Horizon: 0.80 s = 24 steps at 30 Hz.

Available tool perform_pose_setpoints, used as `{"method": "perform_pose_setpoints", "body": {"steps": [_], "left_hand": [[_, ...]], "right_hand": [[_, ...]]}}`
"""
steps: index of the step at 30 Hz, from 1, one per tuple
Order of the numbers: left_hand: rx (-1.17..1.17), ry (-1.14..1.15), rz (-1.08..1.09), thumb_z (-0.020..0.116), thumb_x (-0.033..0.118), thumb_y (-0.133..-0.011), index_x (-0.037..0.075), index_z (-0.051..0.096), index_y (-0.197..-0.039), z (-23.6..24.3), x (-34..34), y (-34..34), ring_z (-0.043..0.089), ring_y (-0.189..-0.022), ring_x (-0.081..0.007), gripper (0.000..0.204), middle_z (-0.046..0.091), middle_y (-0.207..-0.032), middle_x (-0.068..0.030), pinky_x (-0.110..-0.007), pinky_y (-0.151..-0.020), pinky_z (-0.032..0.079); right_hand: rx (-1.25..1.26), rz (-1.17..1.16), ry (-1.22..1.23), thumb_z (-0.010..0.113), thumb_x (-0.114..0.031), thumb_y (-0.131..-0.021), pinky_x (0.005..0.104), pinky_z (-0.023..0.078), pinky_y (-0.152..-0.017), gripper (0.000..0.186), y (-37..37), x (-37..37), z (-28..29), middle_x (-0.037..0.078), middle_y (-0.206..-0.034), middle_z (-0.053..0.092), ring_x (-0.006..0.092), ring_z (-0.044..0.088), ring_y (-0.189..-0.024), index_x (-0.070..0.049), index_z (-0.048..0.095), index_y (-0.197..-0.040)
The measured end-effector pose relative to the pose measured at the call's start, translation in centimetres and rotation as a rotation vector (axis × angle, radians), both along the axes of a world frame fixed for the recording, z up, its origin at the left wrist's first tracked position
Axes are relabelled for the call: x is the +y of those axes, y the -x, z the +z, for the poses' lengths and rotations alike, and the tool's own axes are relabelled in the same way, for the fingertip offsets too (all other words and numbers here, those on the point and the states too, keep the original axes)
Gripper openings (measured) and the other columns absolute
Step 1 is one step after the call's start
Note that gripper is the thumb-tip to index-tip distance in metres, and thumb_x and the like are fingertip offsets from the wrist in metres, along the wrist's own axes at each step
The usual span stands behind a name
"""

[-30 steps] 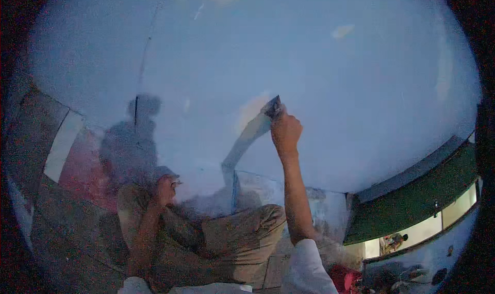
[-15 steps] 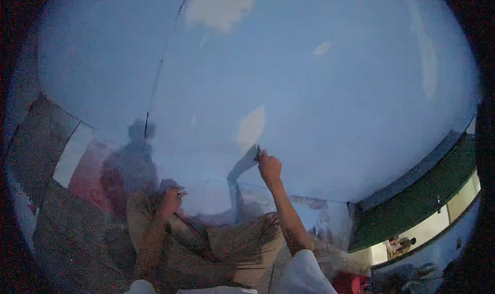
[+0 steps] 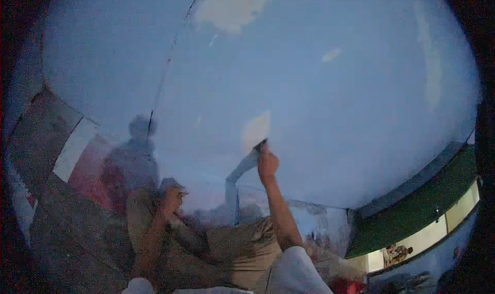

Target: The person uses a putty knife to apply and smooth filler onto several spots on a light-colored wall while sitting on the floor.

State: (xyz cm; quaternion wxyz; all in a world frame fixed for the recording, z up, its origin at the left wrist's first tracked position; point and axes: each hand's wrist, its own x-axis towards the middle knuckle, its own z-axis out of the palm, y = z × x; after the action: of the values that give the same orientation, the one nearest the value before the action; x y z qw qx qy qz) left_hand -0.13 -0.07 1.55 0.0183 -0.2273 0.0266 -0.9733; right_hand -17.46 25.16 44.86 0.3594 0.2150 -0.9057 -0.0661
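A blue wall point(image 3: 330, 113) fills most of the view, with a pale leaf-shaped patch point(image 3: 257, 126) near its middle. My right hand point(image 3: 268, 165) is raised in front of it, its fingers closed on a small dark flat blade, probably a putty knife point(image 3: 261, 144). That blade lies slanted at the patch's lower edge and seems to touch the wall. Lower left, over my bent leg, my left hand point(image 3: 170, 201) is closed around a flat greyish plate or blade point(image 3: 169, 182); its exact kind is too dim to tell.
More pale patches mark the wall, a large one point(image 3: 234, 8) at the top. A dark crack point(image 3: 150, 121) runs down it. My legs point(image 3: 240, 245) are folded below. Right, a dark green band point(image 3: 412, 209) borders a bright opening with a person point(image 3: 397, 254). Shadows fall on the wall.
My right hand has moved slightly up the wall, bringing the blade onto the patch's lower edge and tilting it more. My left hand has barely moved. The whole view has shifted a little.
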Motion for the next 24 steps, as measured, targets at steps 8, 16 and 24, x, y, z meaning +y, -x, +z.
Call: {"method": "perform_pose_setpoints", "body": {"steps": [8,16,24], "left_hand": [[-0.179,0.702,0.374,0.059,0.019,-0.091,0.009,0.046,-0.133,1.7,-3.2,0.1,0.055,-0.11,-0.0304,0.046,0.05,-0.13,-0.0145,-0.036,-0.08,0.052],[-0.227,0.726,0.379,0.058,0.019,-0.091,0.009,0.045,-0.134,0.2,-4.3,-1.0,0.054,-0.111,-0.0314,0.046,0.05,-0.13,-0.0143,-0.035,-0.081,0.052],[-0.234,0.782,0.398,0.057,0.019,-0.092,0.009,0.045,-0.134,0.1,-5.1,-1.0,0.053,-0.113,-0.0324,0.045,0.05,-0.131,-0.014,-0.035,-0.081,0.052]], "right_hand": [[-0.282,-0.114,-0.069,0.059,-0.022,-0.083,0.0455,0.045,-0.048,0.028,-2.9,2.6,-5.6,0.014,-0.065,0.062,0.0333,0.06,-0.056,-0.005,0.059,-0.105],[0.053,0.052,0.026,0.055,-0.024,-0.089,0.0425,0.043,-0.043,0.025,-2.0,-5.8,8.0,0.009,-0.058,0.059,0.028,0.058,-0.047,-0.008,0.056,-0.109],[-0.12,-0.138,0.126,0.057,-0.019,-0.087,0.0439,0.045,-0.047,0.04,-1.2,-6.6,-0.7,0.015,-0.062,0.059,0.0338,0.06,-0.056,0.0,0.051,-0.121]]}}
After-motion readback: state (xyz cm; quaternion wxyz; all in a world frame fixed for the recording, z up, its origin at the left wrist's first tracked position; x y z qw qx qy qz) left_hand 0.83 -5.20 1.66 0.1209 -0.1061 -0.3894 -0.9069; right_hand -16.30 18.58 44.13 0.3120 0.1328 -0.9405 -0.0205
